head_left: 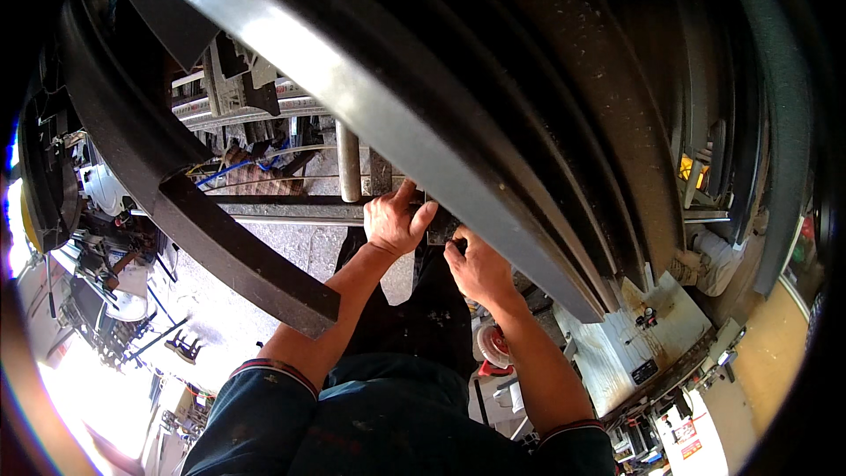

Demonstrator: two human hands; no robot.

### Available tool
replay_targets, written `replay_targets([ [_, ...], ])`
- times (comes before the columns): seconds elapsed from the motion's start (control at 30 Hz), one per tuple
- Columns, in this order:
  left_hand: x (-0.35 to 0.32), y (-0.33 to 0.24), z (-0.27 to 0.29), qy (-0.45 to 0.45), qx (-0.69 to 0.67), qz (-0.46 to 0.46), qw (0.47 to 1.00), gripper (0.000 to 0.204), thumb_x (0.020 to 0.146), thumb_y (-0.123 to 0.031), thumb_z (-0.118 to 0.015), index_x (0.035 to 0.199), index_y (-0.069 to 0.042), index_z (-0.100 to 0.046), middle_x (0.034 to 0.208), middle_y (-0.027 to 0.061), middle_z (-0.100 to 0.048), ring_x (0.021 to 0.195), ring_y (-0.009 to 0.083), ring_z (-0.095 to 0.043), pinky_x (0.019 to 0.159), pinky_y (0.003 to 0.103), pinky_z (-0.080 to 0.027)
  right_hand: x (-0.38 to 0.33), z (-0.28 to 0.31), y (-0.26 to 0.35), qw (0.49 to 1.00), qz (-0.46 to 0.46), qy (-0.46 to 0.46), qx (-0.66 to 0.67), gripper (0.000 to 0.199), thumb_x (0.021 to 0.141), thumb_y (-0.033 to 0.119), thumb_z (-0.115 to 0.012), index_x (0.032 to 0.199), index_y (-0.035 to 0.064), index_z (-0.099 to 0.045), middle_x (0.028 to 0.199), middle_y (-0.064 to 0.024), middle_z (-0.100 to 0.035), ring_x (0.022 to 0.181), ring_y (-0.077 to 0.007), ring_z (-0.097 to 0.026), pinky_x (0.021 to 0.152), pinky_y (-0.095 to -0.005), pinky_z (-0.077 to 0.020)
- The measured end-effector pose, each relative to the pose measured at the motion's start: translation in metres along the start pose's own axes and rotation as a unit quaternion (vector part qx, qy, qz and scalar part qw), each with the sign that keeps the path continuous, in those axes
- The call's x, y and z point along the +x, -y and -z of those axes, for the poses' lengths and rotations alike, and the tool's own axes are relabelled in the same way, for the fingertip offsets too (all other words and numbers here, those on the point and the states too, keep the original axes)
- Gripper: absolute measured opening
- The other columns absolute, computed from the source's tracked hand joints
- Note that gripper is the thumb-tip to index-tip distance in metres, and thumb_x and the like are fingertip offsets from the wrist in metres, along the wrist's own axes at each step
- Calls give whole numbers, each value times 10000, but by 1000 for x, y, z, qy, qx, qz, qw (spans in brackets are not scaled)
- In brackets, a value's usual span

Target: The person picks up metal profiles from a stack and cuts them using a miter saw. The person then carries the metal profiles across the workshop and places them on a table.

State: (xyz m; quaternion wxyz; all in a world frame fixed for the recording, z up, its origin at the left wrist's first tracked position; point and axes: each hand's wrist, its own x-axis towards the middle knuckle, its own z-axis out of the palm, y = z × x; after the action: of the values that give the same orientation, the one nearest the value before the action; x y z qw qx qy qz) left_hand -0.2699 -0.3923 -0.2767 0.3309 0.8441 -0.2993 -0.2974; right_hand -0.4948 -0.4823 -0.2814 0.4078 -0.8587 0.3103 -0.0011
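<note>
Both hands work at a joint where the flat steel bar point(352, 97) crosses the horizontal steel tube point(282, 209). Left hand point(395, 222) lies pressed on the tube, fingers extended. Right hand point(476, 266) curls beneath the bar; whether it pinches anything cannot be told. Step judged as aligning pieces; next move needs steady holding.

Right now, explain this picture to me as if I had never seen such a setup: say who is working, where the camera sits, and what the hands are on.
The one picture comes from a wide camera on a person's head, looking down, so straight edges bend. The two bare forearms rising from the lower edge are that person's own. The left hand rests on a dark horizontal metal bar, part of a steel frame. The right hand touches the edge of a long grey metal beam crossing overhead. Whether either hand grips something small is hidden. Below lies a concrete floor with scattered tools.
</note>
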Motion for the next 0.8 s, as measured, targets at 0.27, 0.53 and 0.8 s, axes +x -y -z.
replay_targets([
  [0.27,0,4,-2,15,7,2,1000,586,949,-671,-558,1164,-137,-665,828,70,-785,754,343,-752,660,458,-592,20,20,27,986,-124,75,87,235,888,259,-770,970,51,-697,1007,-199,-685,951,-403,-662,846,-508,-509],
  [0.53,1,-3,1,8,-10,6,1000,581,956,-669,-552,1147,-132,-663,818,63,-784,753,331,-755,660,448,-591,5,9,4,999,16,21,-26,240,890,272,-767,979,59,-700,1015,-196,-687,960,-405,-661,857,-510,-507],
  [0.8,1,0,0,5,-2,-1,1000,618,955,-664,-556,1248,-127,-642,856,64,-792,769,331,-758,664,452,-595,4,6,3,998,50,5,-28,239,911,287,-748,985,63,-705,998,-201,-687,932,-401,-669,837,-503,-520],
])
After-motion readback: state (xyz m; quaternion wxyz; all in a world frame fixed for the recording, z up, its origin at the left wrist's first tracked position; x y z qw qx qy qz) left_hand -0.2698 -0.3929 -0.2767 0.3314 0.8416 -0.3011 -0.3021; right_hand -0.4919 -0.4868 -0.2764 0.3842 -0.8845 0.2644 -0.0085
